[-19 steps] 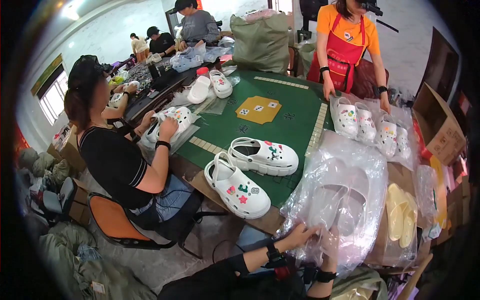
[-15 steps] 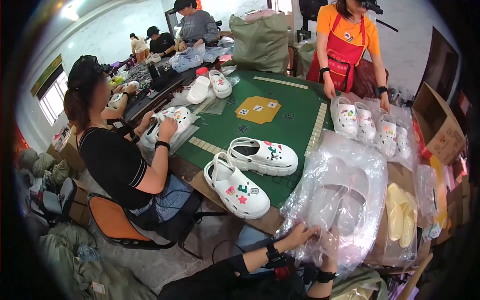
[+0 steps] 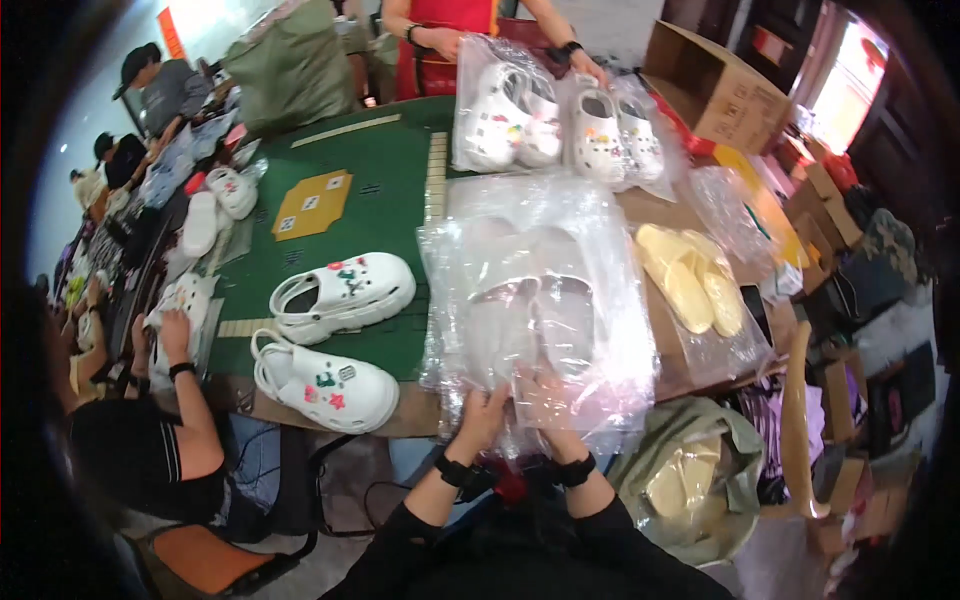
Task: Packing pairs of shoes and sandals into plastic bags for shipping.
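A large clear plastic bag (image 3: 620,390) lies in front of me at the near table edge, over a pair of pale grey-white slippers (image 3: 565,315). My left hand (image 3: 484,415) is closed on the near edge of the bag, left of centre. Close beside it, my right hand (image 3: 548,405) grips the bag too, its fingers partly seen through the film. To the left stand two white clogs with coloured charms: the nearer clog (image 3: 330,385) and the farther clog (image 3: 350,295).
Across the table (image 3: 390,215), a co-worker's hands (image 3: 588,66) hold bagged white clogs (image 3: 612,135). At left, another person's hand (image 3: 175,335) handles a clog. Yellow slippers (image 3: 690,280) lie on the right, near a cardboard box (image 3: 740,100). A sack (image 3: 650,435) with more yellow slippers stands below.
My view has swung right, so the scene sits farther left. The slippers and bag now lie squarely before me, my hands still at their near edge. The co-worker opposite has shifted the bagged clogs.
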Demonstrator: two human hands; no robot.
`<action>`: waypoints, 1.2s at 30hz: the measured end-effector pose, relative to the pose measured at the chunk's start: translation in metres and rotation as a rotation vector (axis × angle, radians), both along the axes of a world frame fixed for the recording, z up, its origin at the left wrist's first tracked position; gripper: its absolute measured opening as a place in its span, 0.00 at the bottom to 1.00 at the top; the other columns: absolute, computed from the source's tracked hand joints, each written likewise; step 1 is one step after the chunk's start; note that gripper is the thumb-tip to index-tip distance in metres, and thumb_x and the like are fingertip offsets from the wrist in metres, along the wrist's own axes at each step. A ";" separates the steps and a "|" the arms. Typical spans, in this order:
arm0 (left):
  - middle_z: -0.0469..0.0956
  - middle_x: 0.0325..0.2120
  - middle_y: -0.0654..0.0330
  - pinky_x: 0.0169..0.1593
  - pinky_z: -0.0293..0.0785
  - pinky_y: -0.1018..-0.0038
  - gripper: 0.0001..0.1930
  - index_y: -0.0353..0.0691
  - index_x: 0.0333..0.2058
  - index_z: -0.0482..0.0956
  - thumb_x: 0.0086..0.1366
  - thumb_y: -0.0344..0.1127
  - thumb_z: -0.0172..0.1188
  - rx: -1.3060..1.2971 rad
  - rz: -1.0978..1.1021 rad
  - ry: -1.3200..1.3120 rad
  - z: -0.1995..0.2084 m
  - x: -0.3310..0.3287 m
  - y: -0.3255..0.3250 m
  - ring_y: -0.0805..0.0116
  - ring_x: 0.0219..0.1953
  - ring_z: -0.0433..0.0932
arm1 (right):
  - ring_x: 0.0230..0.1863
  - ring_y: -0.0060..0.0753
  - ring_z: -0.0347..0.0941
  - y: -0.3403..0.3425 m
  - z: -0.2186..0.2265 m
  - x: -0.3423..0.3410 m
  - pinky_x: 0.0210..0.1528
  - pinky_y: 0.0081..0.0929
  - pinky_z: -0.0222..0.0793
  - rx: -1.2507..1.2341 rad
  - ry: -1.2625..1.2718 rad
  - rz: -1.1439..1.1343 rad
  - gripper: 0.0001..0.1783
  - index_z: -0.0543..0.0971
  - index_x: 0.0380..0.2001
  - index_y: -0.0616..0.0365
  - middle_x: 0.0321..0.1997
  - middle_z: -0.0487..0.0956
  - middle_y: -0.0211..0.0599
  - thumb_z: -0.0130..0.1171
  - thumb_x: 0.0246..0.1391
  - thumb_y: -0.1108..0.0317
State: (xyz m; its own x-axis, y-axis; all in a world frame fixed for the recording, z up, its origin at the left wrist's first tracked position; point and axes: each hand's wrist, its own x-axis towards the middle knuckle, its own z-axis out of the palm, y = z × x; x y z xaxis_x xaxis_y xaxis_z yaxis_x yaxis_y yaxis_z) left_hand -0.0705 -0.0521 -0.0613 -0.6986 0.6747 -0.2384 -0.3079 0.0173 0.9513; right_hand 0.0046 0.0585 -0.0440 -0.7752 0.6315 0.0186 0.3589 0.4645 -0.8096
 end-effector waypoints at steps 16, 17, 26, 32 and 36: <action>0.75 0.43 0.59 0.46 0.70 0.74 0.17 0.30 0.49 0.69 0.63 0.32 0.55 0.129 -0.056 -0.042 0.009 -0.001 -0.003 0.71 0.43 0.73 | 0.43 0.56 0.73 -0.015 0.056 -0.005 0.45 0.41 0.66 -0.267 0.036 -0.156 0.28 0.68 0.51 0.66 0.41 0.76 0.58 0.54 0.54 0.54; 0.75 0.43 0.59 0.46 0.70 0.74 0.17 0.30 0.49 0.69 0.63 0.32 0.55 0.124 -0.055 -0.039 0.011 -0.002 -0.005 0.71 0.43 0.73 | 0.43 0.56 0.73 -0.016 0.052 -0.007 0.45 0.41 0.66 -0.273 0.039 -0.154 0.28 0.68 0.51 0.66 0.41 0.76 0.58 0.54 0.54 0.54; 0.74 0.44 0.57 0.47 0.71 0.73 0.17 0.29 0.49 0.68 0.62 0.29 0.54 0.149 -0.032 -0.084 -0.007 0.001 0.001 0.69 0.44 0.74 | 0.51 0.57 0.70 -0.003 0.021 -0.007 0.53 0.39 0.63 -0.371 0.065 -0.114 0.33 0.70 0.50 0.65 0.47 0.74 0.61 0.54 0.52 0.46; 0.76 0.41 0.57 0.46 0.70 0.74 0.15 0.30 0.47 0.70 0.63 0.29 0.51 0.154 0.014 -0.051 -0.025 -0.003 -0.003 0.69 0.43 0.73 | 0.38 0.36 0.73 -0.009 0.021 -0.008 0.41 0.32 0.67 -0.203 0.122 -0.079 0.25 0.72 0.44 0.68 0.38 0.77 0.51 0.55 0.54 0.55; 0.76 0.40 0.59 0.46 0.69 0.74 0.14 0.30 0.46 0.71 0.63 0.31 0.52 0.135 -0.043 -0.015 -0.010 0.001 0.001 0.70 0.42 0.73 | 0.42 0.52 0.71 -0.001 0.001 -0.001 0.43 0.39 0.68 -0.134 0.115 -0.067 0.24 0.70 0.46 0.69 0.41 0.74 0.57 0.50 0.57 0.57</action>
